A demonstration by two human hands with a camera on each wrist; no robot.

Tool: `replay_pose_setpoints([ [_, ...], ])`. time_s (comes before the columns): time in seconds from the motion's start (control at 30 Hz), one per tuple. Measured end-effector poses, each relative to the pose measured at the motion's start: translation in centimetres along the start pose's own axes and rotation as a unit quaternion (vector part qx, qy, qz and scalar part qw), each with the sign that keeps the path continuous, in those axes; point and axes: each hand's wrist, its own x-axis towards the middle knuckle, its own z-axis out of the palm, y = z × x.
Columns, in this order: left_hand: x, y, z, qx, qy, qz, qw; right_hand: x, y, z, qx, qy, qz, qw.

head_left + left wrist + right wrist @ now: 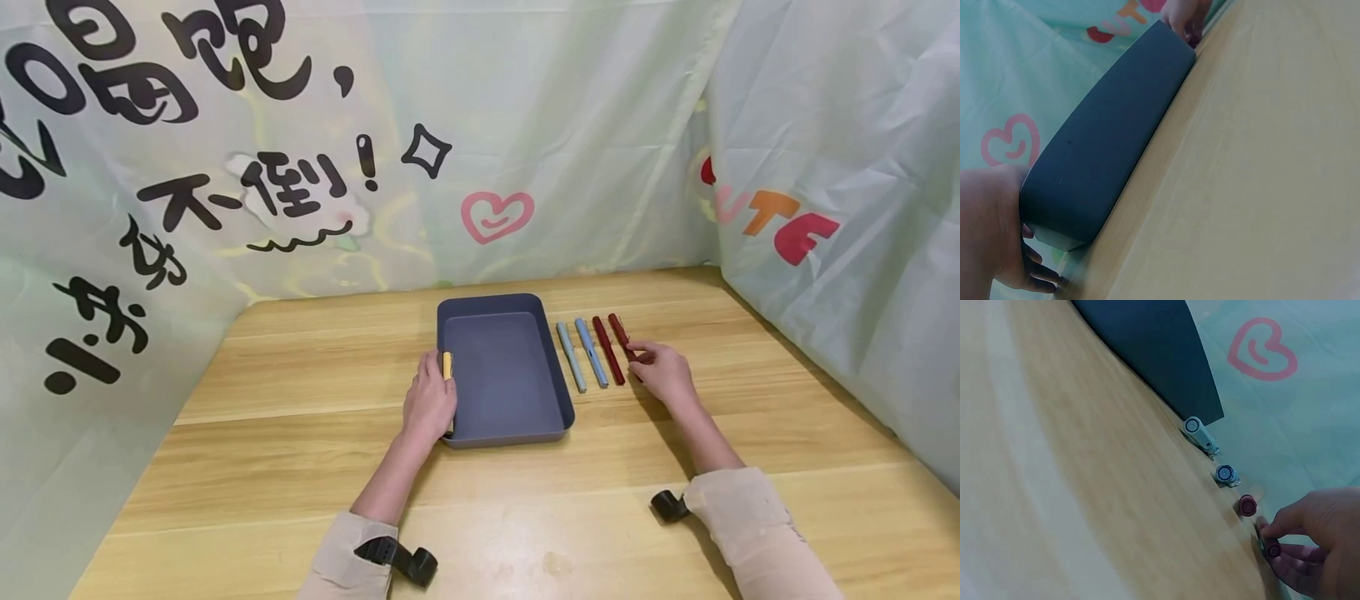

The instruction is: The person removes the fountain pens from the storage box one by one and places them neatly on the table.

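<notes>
Nearest the head camera, at seven and five o'clock from the tray: left sleeve [337, 550] and right sleeve [772, 533], each with a black wrist camera [422, 567].

At the dial's centre, on the wooden table [277, 400], dark blue-grey tray [498, 379], gripped at its nine o'clock wall by the left hand [430, 400]. Just inside that wall, partly covered by the hand, yellow pen [447, 365]; cannot tell whether pinched along with the wall. Toward three o'clock, a row of four pens, far ends slanting toward eleven: grey-green pen [572, 358], blue pen [592, 354], inner red pen [608, 350], then outer red pen [618, 330], pinched between thumb and fingers of the right hand [660, 371].

Narrow strip of wood between tray and grey-green pen, small gaps from pen to pen. Broad wood toward nine and six; shorter stretch toward twelve, ending at the printed cloth [585, 150].

Yellow pen visible only from the head. From the left wrist, tray's outer wall in full, with left fingers reaching down outside it. From the right wrist, round pen ends facing the lens.

Left forearm slanting up from seven toward one; right forearm from five toward eleven, hand low beside the row.
</notes>
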Motion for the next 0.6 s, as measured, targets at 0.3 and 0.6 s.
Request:
replay_pose_setpoints([
  [0.3, -0.16, 0.03, -0.15, -0.002, 0.005, 0.005, 1.0000, -0.27, 0.49, 0.44, 0.001, 0.027, 0.001, 1.000],
  [0.6, -0.06, -0.14, 0.09, -0.010, 0.008, 0.003, 0.9999, -0.36, 0.45, 0.42, 0.000, 0.038, -0.003, 0.999],
])
